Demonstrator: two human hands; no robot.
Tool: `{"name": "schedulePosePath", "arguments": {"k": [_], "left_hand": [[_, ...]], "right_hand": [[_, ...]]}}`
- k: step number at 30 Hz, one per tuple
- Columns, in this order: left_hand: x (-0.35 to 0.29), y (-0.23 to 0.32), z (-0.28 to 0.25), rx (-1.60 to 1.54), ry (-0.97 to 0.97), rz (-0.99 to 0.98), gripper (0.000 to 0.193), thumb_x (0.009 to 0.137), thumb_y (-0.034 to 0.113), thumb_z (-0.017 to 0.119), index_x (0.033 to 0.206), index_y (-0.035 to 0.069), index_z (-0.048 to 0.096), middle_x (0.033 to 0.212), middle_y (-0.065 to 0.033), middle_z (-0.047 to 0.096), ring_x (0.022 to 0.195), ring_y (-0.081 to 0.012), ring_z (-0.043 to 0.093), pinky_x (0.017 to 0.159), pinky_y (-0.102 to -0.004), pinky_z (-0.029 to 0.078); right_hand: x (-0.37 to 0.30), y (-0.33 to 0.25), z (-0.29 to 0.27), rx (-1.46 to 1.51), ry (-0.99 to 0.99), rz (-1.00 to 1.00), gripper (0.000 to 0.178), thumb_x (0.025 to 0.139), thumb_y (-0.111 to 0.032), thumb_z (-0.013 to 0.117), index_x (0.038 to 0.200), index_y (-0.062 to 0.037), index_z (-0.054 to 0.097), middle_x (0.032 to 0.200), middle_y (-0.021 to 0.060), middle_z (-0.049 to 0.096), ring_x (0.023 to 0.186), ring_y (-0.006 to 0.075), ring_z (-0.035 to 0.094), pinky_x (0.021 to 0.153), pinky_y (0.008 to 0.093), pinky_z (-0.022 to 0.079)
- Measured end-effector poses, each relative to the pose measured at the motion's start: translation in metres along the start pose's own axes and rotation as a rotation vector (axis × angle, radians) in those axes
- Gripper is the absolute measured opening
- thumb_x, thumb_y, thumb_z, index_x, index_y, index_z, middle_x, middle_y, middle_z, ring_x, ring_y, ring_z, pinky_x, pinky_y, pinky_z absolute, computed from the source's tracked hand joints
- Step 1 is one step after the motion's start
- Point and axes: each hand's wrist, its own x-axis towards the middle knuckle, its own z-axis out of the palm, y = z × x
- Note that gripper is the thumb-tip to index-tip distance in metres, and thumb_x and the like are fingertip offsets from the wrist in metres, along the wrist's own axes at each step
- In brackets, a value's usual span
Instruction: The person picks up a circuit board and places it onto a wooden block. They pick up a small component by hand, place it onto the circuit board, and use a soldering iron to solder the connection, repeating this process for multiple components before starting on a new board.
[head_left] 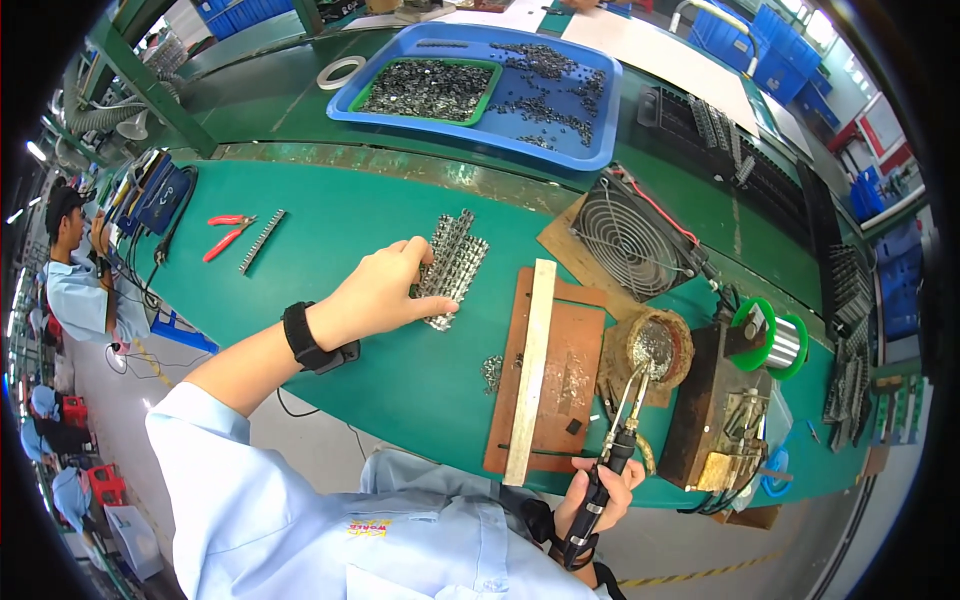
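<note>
My left hand is at a bundle of narrow toothed metal strips on the green mat, thumb and fingers closed on its left side. In my right hand is a black-handled soldering iron with a thin metal tube alongside its shaft. The iron's tip reaches into a round brown pot with shiny silvery contents. Between my hands lies a brown board with a pale wooden bar across it. Small metal bits sit left of the board.
Red-handled pliers and a single strip lie at left. A fan stands behind the pot. A solder spool is mounted at right on a metal box. Beyond is a blue tray of small parts. A person sits far left.
</note>
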Motion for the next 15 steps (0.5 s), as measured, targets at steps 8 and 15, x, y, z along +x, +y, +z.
{"name": "schedulePosePath", "arguments": {"k": [8,15], "left_hand": [[0.017,-0.001,0.005,-0.072,-0.038,0.009,0.037,0.073,0.028,0.070,0.089,0.001,0.051,0.063,-0.0086,0.055,0.056,-0.0180,0.055,0.051,-0.0287,0.043],[0.017,0.002,-0.018,-0.076,-0.006,-0.008,0.028,0.076,0.025,0.066,0.077,0.001,0.053,0.062,-0.0104,0.058,0.054,-0.0218,0.056,0.052,-0.0305,0.044]], "right_hand": [[0.000,0.000,-0.004,0.015,-0.014,-0.006,0.022,0.082,-0.009,0.053,0.100,-0.0085,0.041,0.067,0.0095,0.061,0.068,0.0209,0.054,0.092,0.0455,0.023],[0.003,0.000,-0.001,0.002,0.003,-0.010,0.023,0.080,-0.010,0.055,0.099,-0.0096,0.042,0.066,0.0078,0.062,0.065,0.0213,0.055,0.087,0.0438,0.027]]}}
